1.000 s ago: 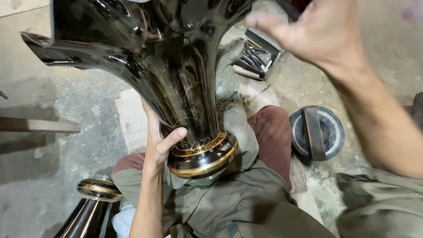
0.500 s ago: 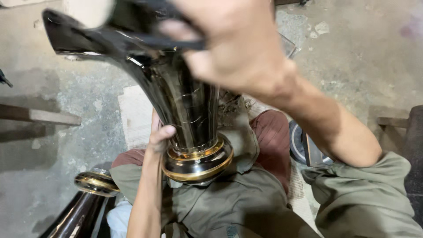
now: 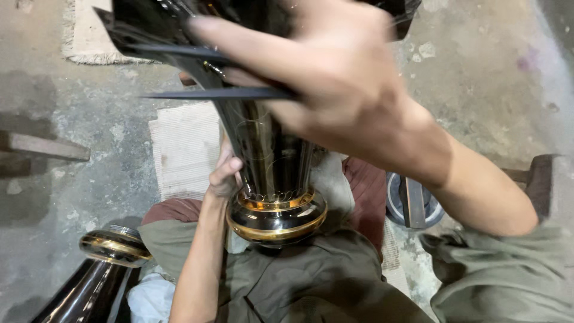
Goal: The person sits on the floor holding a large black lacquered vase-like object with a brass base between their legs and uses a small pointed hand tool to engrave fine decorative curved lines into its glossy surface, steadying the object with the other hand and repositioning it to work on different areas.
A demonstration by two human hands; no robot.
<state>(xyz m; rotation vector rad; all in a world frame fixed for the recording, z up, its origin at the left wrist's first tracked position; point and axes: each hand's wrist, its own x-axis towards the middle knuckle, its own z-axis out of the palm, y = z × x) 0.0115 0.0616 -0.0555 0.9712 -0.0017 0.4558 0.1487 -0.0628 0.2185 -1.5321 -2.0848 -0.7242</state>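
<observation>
Head view: a black glass vase with gold bands stands tilted on the person's lap, its bulbous base lowest and its flared, pointed rim nearest the camera. The left hand curls against the vase's narrow neck just above the gold band. The right hand closes over the rim, fingers pressed on the glass. A second vase lies left of the base, on the concrete floor. If either grip loosens, the smooth glass could slide off the lap and crack on the concrete.
</observation>
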